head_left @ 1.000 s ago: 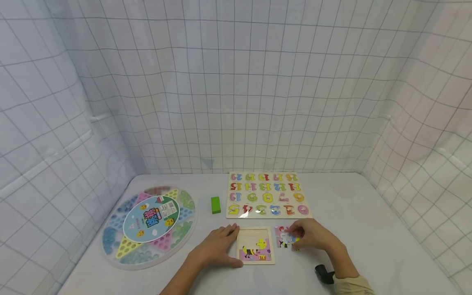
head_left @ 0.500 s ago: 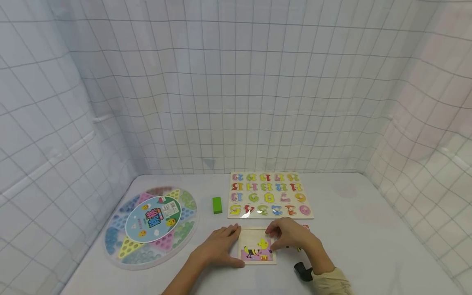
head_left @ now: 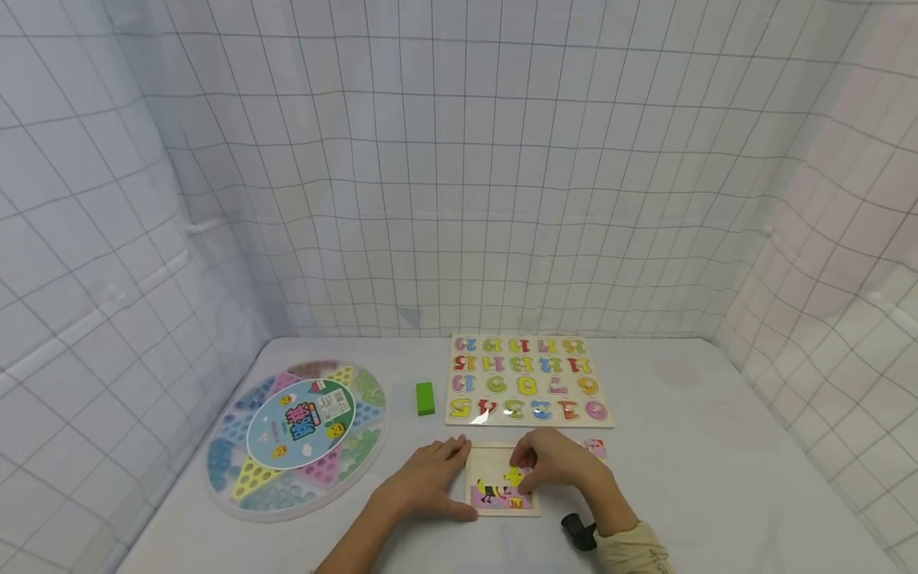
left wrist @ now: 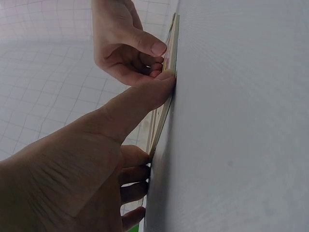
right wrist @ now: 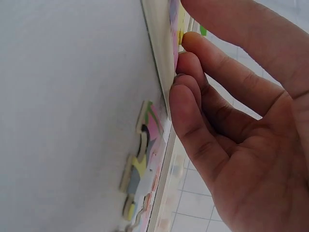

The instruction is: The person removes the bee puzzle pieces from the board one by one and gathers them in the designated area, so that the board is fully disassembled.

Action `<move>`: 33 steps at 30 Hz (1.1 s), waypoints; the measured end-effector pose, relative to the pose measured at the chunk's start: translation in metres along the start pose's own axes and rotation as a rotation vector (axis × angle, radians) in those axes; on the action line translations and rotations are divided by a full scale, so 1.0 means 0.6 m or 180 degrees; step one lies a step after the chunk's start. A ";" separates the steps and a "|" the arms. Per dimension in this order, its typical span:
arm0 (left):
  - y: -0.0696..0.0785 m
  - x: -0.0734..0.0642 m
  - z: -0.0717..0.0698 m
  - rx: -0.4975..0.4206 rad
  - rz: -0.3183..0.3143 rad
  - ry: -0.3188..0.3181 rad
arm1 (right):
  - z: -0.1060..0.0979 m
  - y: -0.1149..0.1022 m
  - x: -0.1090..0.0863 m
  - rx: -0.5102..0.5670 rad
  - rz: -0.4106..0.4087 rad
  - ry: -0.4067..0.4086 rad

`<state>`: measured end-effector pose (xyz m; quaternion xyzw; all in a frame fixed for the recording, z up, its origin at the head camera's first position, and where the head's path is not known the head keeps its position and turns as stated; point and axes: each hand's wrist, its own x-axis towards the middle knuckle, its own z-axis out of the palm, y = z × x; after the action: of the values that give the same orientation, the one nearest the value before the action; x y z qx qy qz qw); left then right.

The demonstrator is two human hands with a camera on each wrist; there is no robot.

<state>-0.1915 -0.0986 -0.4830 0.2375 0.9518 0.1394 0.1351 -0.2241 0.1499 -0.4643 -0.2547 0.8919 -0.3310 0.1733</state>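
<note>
Apparently, piece-fitting is in hand: on the desk [head_left: 717, 486], the wooden jigsaw tray [head_left: 495, 445] holds bee-picture pieces [head_left: 491, 492], its upper left bare. The left hand [head_left: 428, 478] braces its left edge, fingers spread; the right hand [head_left: 555, 462] bends over its right side, any pinch hidden. Careful alignment seems called for next. Loose pieces [head_left: 595, 448] lie rightward; the Chinese checkers case [head_left: 267, 516] holds coloured balls [head_left: 218, 458].

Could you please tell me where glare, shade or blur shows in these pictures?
Head view: white glare on the number board, near its lower edge. Left wrist view: the left hand looks dim against the brighter table. Right wrist view: the loose puzzle pieces look soft.
</note>
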 end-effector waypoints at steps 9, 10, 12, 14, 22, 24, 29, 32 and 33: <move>0.000 -0.001 -0.002 -0.0033 -0.0012 -0.0008 | 0.003 -0.011 0.000 -0.0145 0.0103 0.0003; 0.000 -0.001 -0.003 -0.0036 -0.0012 -0.0006 | 0.004 -0.013 0.000 -0.0163 0.0119 0.0003; 0.000 -0.001 -0.002 -0.0037 -0.0010 -0.0008 | 0.005 -0.016 0.000 -0.0197 0.0149 0.0002; 0.000 -0.001 -0.002 -0.0040 -0.0007 -0.0004 | 0.006 -0.019 -0.002 -0.0216 0.0169 0.0009; 0.000 -0.002 -0.003 -0.0011 0.0004 0.0011 | 0.007 -0.019 -0.003 -0.0157 0.0143 0.0061; 0.000 -0.001 -0.003 -0.0012 -0.0001 0.0006 | 0.007 -0.014 -0.002 -0.0122 0.0140 0.0047; 0.002 -0.002 -0.004 -0.0030 -0.0014 -0.0001 | 0.004 -0.001 -0.003 -0.0055 0.0155 -0.0036; 0.004 -0.003 -0.005 -0.0029 -0.0012 0.0001 | 0.000 0.002 -0.005 -0.0035 0.0135 -0.0047; 0.004 -0.003 -0.006 -0.0027 -0.0006 0.0010 | 0.000 0.002 -0.005 -0.0054 0.0118 -0.0040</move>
<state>-0.1901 -0.0979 -0.4788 0.2358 0.9516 0.1437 0.1347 -0.2222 0.1526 -0.4646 -0.2417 0.8981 -0.3186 0.1829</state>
